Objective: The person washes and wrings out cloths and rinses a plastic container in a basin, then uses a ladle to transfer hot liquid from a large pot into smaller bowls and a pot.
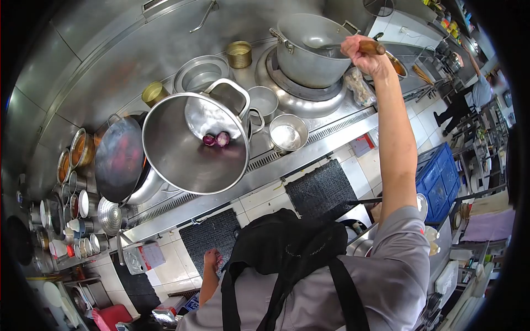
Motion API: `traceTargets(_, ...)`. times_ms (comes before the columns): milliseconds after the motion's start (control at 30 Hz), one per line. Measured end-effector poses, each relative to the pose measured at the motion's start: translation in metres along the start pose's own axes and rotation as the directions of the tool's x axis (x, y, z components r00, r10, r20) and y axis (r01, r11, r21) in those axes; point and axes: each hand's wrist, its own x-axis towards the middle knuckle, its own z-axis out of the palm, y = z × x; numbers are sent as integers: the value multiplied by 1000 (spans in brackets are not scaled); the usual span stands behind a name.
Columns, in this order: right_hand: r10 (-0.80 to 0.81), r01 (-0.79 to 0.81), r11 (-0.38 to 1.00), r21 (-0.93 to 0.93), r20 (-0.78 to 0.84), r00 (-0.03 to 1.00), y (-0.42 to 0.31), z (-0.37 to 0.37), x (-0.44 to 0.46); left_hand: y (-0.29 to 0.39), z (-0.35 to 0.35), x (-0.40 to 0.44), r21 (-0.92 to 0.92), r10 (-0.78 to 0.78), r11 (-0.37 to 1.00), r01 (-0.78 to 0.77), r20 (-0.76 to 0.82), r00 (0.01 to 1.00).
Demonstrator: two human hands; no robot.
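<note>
Raised at the upper right, my right hand (364, 54) is closed around the wooden handle (373, 47) of a ladle, whose metal end reaches into a big grey pot (314, 69) on a round burner (306, 105). My left hand (212, 259) hangs low over the floor, its fingers curled; what they hold, if anything, is too small to make out. A large steel pot (176, 165) stands tilted at the centre, with two purple onions (216, 139) inside. A small pan of white contents (288, 133) sits between the pots.
A dark wok (118, 160) and many small containers (83, 204) line the left. Tins (239, 54) and a metal basin (201, 74) are behind the tilted pot. A plastic bag (360, 88) lies beside the burner. A blue crate (439, 179) and another person (480, 91) are at right.
</note>
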Motion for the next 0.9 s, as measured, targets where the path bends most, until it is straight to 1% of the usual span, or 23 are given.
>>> traceTargets(67,3,-3,1000,1,-31,1000,10,16,-5,-6,-9,7,21,58,998,-58,40,998)
traceTargets(133,53,-53,999,9,3,999,20,30,-5,-5,-13,9,31,11,999,-12,43,999)
traceTargets(167,9,-9,1000,-16,4,1000,26,36,-6,-6,-14,10,34,-6,999,4,44,999)
traceTargets(233,25,-24,999,-34,25,999,38,48,-6,-11,-17,14,-45,-29,999,31,54,998)
traceTargets(267,40,-38,998,-51,49,998,43,55,-5,-14,-17,15,-48,-30,998,32,55,998)
traceTargets(333,51,-49,998,-34,64,997,57,69,-7,-15,-16,15,-85,-81,993,82,24,996)
traceTargets(367,53,-49,997,-59,70,996,63,74,-7,-17,-16,14,-90,-79,993,81,23,997)
traceTargets(400,56,-50,995,-82,76,996,68,77,-5,-17,-16,9,-58,-64,996,65,15,998)
traceTargets(467,88,-76,991,-106,107,990,75,81,-1,-16,-15,-1,-30,-50,998,50,5,999)
traceTargets(533,121,-104,986,-128,135,983,83,83,4,-20,-16,-5,-101,-85,992,82,-24,996)
traceTargets(633,160,-140,982,-124,173,972,100,87,5,-26,-23,-11,-110,-76,991,75,-9,997)
traceTargets(733,155,-138,983,-124,144,977,119,88,3,-28,-28,-19,-105,-78,992,75,-28,997)
traceTargets(800,98,-80,986,-147,117,988,128,85,4,-27,-28,-23,-116,-76,991,71,-40,996)
traceTargets(900,149,-134,982,-130,109,983,133,68,11,-26,-27,-29,-115,-72,991,65,-63,995)
